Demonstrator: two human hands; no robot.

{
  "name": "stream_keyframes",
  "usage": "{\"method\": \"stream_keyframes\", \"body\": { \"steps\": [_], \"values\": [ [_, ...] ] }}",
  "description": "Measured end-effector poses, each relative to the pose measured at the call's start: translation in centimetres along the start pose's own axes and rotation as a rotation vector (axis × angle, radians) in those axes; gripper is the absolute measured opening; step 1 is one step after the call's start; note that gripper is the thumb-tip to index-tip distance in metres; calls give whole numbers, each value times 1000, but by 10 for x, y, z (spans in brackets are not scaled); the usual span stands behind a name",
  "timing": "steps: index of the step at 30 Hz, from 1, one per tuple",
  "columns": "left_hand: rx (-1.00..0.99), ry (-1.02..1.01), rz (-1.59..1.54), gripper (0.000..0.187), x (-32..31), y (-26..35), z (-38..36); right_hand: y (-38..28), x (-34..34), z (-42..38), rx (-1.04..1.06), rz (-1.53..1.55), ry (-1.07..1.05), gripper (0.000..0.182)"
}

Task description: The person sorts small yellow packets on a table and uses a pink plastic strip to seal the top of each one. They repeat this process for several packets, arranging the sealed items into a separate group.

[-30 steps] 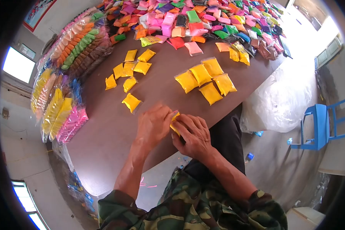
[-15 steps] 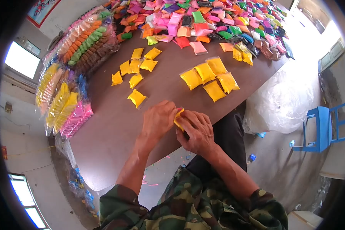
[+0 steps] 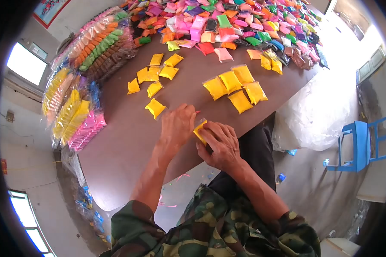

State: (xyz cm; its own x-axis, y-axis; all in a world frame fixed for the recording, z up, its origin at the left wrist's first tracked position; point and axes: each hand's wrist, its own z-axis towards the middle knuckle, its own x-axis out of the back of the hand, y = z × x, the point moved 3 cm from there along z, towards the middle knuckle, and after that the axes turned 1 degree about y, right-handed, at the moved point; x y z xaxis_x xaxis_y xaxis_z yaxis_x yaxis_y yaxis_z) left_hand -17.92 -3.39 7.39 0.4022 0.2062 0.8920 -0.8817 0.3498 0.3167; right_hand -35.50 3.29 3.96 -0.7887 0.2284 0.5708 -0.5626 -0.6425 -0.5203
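Note:
My right hand (image 3: 221, 143) grips a small yellow packet (image 3: 199, 132) in clear plastic, its fingers bent over the top and the thumb beneath. My left hand (image 3: 177, 125) is closed just to the left, apart from that packet. A thin pinkish-red strip (image 3: 197, 112) pokes out at its fingertips. Beyond my left hand lies a single yellow packet (image 3: 155, 108), with a loose group of yellow packets (image 3: 153, 73) farther back. Another cluster of yellow packets (image 3: 230, 81) rests on the table to the right.
A large heap of multicoloured packets (image 3: 227, 25) covers the far side of the brown table (image 3: 128, 162). Bundled bags of packets (image 3: 103, 47) line its left edge. On the right are a big clear plastic bag (image 3: 315, 113) and a blue chair (image 3: 356, 145). Pink scraps lie on the floor.
My left hand has drawn away from the yellow packet, up and to the left, with the pink strip at its fingertips. My right hand stays around the packet.

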Motion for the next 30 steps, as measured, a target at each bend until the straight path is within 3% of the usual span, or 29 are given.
{"method": "stream_keyframes", "body": {
  "steps": [3, 6, 14, 24, 30],
  "values": [
    [68, 28, -130, 16, 5, -13, -9, -1, 3, 1, -9, 8, -1, 44],
    [217, -95, -226, 13, 29, 4, -35, 1, 2, 0, -17, 17, 5, 44],
    [159, 35, -77, 12, 15, -7, -45, -3, 2, 4, -8, 11, -11, 44],
    [-7, -149, -93, 19, -1, 9, -10, -2, 2, 1, -20, 0, -13, 45],
    [-69, -82, -6, 21, -1, -2, 10, -1, 1, 1, -10, 17, -20, 45]
  ]
}}
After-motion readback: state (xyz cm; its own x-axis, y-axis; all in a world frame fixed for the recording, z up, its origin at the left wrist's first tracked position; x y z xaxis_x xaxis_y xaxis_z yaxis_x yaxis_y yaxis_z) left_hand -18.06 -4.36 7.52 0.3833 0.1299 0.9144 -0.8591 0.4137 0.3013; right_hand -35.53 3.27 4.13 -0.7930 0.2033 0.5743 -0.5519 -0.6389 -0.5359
